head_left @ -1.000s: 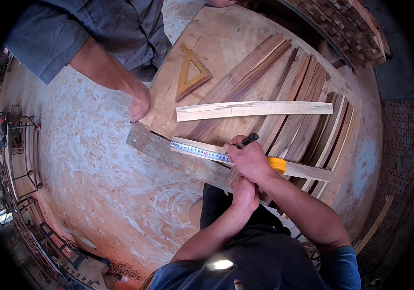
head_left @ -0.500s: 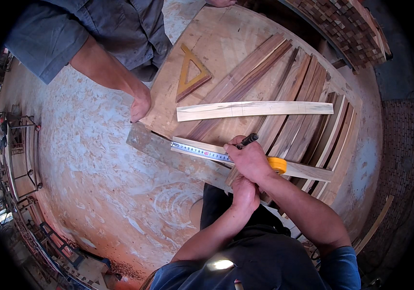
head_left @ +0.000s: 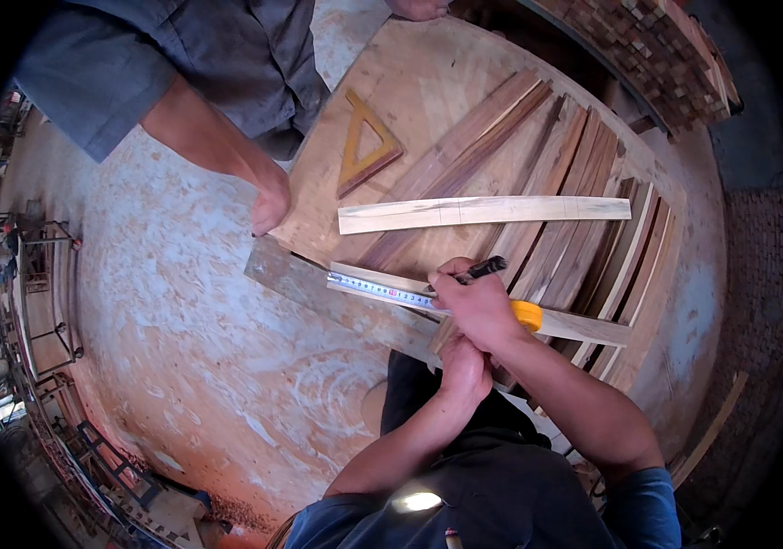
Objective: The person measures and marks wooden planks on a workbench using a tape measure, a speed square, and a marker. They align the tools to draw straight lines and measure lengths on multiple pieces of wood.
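Nothing is shifting since a second ago: at frame centre the right hand, its grip pinching a black pencil, is keeping the tape measure stretched along a pale strip on the worktop; the left hand, its grip hidden, is bracing beneath.

The concrete floor is dusty, pale and reddish in places. A metal rack stands at left. A brick wall rises at upper right.

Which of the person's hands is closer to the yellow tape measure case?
The right. The right hand, holding a dark marker, lies over the tape right beside the yellow tape measure case. The left hand sits lower, under the right one, a bit farther from the case.
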Motion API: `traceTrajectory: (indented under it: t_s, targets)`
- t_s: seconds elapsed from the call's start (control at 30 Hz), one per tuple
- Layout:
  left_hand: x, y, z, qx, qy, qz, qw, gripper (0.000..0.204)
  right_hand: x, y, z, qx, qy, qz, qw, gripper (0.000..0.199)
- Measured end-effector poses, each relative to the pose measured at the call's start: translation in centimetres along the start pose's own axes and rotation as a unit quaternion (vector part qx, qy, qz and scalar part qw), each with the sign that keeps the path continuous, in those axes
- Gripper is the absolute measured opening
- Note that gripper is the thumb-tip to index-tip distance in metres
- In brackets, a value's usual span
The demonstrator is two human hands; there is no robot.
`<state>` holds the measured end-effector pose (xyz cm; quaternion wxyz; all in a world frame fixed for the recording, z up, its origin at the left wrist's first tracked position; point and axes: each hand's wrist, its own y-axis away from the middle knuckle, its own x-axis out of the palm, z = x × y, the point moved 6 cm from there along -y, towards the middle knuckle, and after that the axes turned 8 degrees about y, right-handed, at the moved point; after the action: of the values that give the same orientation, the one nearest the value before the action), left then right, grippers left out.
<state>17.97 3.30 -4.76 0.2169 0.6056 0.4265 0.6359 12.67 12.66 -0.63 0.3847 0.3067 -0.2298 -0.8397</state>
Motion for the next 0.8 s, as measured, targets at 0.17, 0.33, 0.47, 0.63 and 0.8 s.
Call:
traceTrajectory:
  t_s: [0.17,0.33,0.47,0.63,0.8]
  targets:
    - [-1.9,0.9,-0.8,-0.015,-0.014,0.008,1.000,0.018,-5.0,3.5,2.7,-0.021,-0.214,-0.009,0.977,0.020]
    - [-6.2,3.3,-6.9,0.151,-0.034,0.054,0.986,0.015,-12.2,7.0,0.5,-0.061,-0.315,-0.067,0.945,0.024]
    - [-9.9,3.7,-10.0,0.080,0.070,0.073,0.992,0.018,-15.2,9.5,-5.9,-0.031,-0.341,-0.096,0.934,0.021]
    - [-14.1,3.1,-11.2,0.019,0.036,0.042,0.998,0.023,-15.3,12.8,-11.9,0.053,-0.348,-0.118,0.929,0.020]
    - [-13.6,1.0,-11.2,0.029,-0.131,-0.111,0.985,0.027,-14.7,14.6,-14.2,0.067,-0.362,-0.130,0.921,0.018]
